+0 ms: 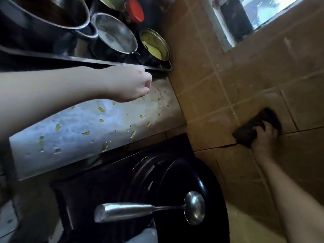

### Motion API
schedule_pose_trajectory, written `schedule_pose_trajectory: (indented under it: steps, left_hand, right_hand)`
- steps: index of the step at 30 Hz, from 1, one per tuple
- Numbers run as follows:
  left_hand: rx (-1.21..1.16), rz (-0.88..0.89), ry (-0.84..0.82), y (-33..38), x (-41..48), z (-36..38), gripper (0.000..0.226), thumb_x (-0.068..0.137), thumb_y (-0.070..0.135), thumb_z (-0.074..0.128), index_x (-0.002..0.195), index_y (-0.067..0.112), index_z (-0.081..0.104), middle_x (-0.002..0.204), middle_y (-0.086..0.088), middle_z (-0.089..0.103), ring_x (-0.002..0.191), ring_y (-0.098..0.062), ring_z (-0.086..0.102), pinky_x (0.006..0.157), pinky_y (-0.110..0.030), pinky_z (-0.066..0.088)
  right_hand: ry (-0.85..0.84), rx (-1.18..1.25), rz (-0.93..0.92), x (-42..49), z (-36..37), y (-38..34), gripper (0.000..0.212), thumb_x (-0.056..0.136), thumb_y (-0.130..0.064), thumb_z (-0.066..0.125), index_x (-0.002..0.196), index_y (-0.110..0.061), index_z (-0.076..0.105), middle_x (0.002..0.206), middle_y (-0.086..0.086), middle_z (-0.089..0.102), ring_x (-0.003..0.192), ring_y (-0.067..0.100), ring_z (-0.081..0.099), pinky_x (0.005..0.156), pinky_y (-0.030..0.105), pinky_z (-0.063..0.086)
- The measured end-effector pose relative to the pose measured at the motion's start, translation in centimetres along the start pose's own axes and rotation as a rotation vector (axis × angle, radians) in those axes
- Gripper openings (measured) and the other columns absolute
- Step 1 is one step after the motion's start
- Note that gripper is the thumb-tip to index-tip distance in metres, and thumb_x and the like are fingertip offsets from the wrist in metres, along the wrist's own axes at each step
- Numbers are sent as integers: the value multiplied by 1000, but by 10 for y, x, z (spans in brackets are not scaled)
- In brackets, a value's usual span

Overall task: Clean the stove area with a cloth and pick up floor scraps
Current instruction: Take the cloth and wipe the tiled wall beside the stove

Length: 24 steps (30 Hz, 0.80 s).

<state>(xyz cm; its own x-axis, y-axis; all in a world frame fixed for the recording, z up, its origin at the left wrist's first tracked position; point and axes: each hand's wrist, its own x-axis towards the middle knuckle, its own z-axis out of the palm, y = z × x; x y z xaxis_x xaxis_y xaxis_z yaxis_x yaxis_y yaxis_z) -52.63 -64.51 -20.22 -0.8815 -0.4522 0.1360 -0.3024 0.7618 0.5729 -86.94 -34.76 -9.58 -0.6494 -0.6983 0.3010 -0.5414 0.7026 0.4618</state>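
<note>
My right hand (265, 137) presses a dark cloth (250, 128) flat against the brown tiled wall (254, 81) to the right of the stove. My left hand (133, 84) hovers over the far end of a steel counter (84, 127), fingers curled loosely downward; nothing shows in it. The counter is dotted with several yellow-green food scraps (101, 109). Below it a black wok (175, 186) sits on the dark stove (84, 199), with a steel ladle (150, 208) resting across it.
Behind the counter a metal tray (87, 59) holds several steel pots and bowls, one with yellow food (154, 45), and a jar with a red lid (135, 9). A window (259, 11) is set in the wall at the upper right.
</note>
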Motion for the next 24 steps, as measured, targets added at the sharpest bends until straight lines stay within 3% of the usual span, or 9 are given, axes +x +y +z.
schedule_pose_trajectory:
  steps: [7, 12, 18, 21, 24]
  left_hand:
    - [-24, -8, 5, -38, -3, -48, 20, 95, 36, 42, 103, 24, 57, 103, 1, 46, 99, -26, 55, 82, -39, 45]
    - [-43, 34, -44, -47, -3, -72, 21, 96, 35, 42, 106, 23, 56, 109, -3, 51, 102, -25, 53, 82, -37, 40]
    - [-84, 142, -176, -23, -20, -87, 24, 96, 33, 42, 109, 21, 57, 115, -3, 52, 109, -25, 51, 94, -43, 42]
    - [-10, 242, -228, -12, -30, -87, 24, 96, 34, 43, 112, 22, 56, 120, -3, 52, 108, -24, 52, 92, -39, 43]
    - [47, 335, -237, -3, -38, -82, 26, 96, 34, 44, 115, 21, 56, 122, -3, 52, 99, -23, 55, 79, -29, 37]
  right_hand:
    - [59, 220, 67, 16, -32, -60, 35, 72, 20, 52, 105, 10, 59, 136, 29, 41, 122, 49, 36, 100, 49, 34]
    - [126, 387, 85, 5, -66, -108, 27, 78, 15, 52, 102, 6, 60, 132, 27, 44, 122, 44, 40, 100, 45, 37]
    - [83, 493, 135, -45, -102, -151, 33, 75, 14, 51, 103, -1, 61, 131, 21, 45, 124, 36, 41, 106, 38, 34]
    - [44, 573, 162, -84, -120, -168, 37, 76, 14, 53, 104, -9, 59, 132, 12, 43, 127, 29, 41, 105, 32, 36]
    - [63, 631, 227, -126, -139, -187, 34, 79, 10, 57, 105, -11, 60, 129, 9, 46, 125, 25, 44, 103, 32, 41]
